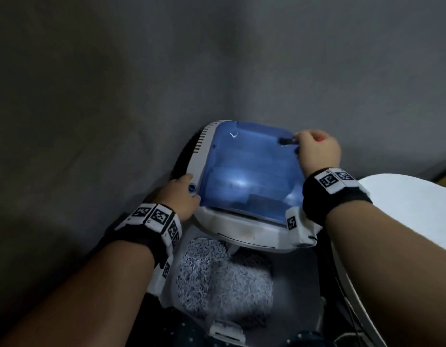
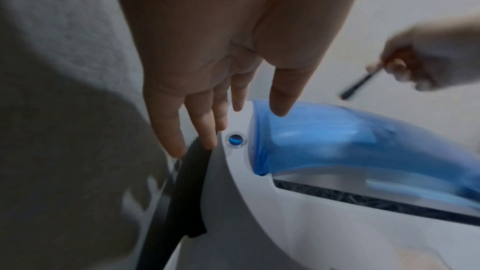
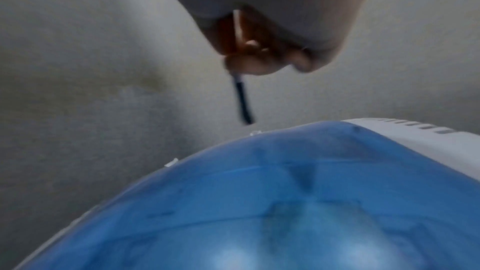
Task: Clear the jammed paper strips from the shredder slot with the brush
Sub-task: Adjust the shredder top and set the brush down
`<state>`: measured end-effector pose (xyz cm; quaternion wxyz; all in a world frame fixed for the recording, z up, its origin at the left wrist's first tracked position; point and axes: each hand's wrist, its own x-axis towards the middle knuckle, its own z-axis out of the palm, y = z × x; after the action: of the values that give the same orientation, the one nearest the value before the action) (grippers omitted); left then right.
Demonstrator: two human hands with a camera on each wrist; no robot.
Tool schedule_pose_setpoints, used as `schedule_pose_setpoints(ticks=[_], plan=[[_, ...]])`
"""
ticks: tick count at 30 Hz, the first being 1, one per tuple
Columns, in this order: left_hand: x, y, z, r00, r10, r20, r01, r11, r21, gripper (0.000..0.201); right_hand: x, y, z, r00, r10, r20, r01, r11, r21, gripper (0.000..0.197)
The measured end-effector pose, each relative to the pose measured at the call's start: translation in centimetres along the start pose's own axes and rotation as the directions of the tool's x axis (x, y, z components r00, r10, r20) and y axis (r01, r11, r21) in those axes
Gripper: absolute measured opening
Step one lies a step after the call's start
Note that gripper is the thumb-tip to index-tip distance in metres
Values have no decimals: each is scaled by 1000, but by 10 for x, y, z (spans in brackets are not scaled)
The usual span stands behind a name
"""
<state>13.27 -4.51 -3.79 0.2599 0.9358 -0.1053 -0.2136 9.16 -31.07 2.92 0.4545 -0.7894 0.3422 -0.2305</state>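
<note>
A white shredder head (image 1: 244,234) with a translucent blue cover (image 1: 247,171) lies tilted over its bin. My left hand (image 1: 181,196) rests with straight fingers (image 2: 207,126) on its left edge beside a round blue button (image 2: 235,139). My right hand (image 1: 317,151) pinches a small dark brush (image 1: 288,141) above the cover's far right corner; in the right wrist view the brush (image 3: 244,102) hangs a little above the blue cover (image 3: 285,202). The slot (image 2: 363,200) shows dark shreds inside. Two small paper bits (image 3: 255,132) sit on the cover's far edge.
Below the head, the open bin (image 1: 292,284) holds a heap of shredded paper (image 1: 224,279). A white rounded surface (image 1: 404,209) stands at the right. Grey floor (image 1: 116,96) spreads to the left and beyond. A black part (image 2: 187,192) hangs under the head's left side.
</note>
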Motion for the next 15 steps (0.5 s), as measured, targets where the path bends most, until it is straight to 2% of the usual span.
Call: schedule_pose_setpoints(ticks=[1, 3, 5, 7, 10, 12, 13, 15], plan=[[0, 1, 1, 1000, 1, 1, -1, 1000, 0, 66, 7, 5, -4, 997, 40, -64, -50, 987, -154, 29], [-3, 1, 2, 1000, -5, 4, 5, 1000, 9, 64, 13, 12, 2, 996, 68, -58, -85, 921, -381, 32], [-5, -3, 3, 1000, -13, -6, 13, 1000, 17, 58, 6, 7, 23, 998, 36, 55, -9, 906, -423, 34], [-5, -12, 2, 999, -25, -39, 26, 1000, 18, 52, 0, 0, 53, 976, -57, 212, 138, 909, -392, 40], [-4, -24, -4, 993, -63, -95, 64, 998, 6, 54, -9, -20, 89, 852, -182, 490, 382, 857, -346, 42], [-3, -29, -9, 990, -83, -113, 83, 997, -5, 54, -20, -30, 95, 757, -216, 616, 490, 812, -318, 37], [-3, -29, -11, 989, -88, -116, 87, 996, -13, 54, -27, -32, 93, 707, -217, 673, 525, 798, -295, 33], [-3, -28, -12, 990, -83, -118, 82, 997, -13, 54, -40, -29, 85, 597, -113, 794, 510, 818, -267, 25]])
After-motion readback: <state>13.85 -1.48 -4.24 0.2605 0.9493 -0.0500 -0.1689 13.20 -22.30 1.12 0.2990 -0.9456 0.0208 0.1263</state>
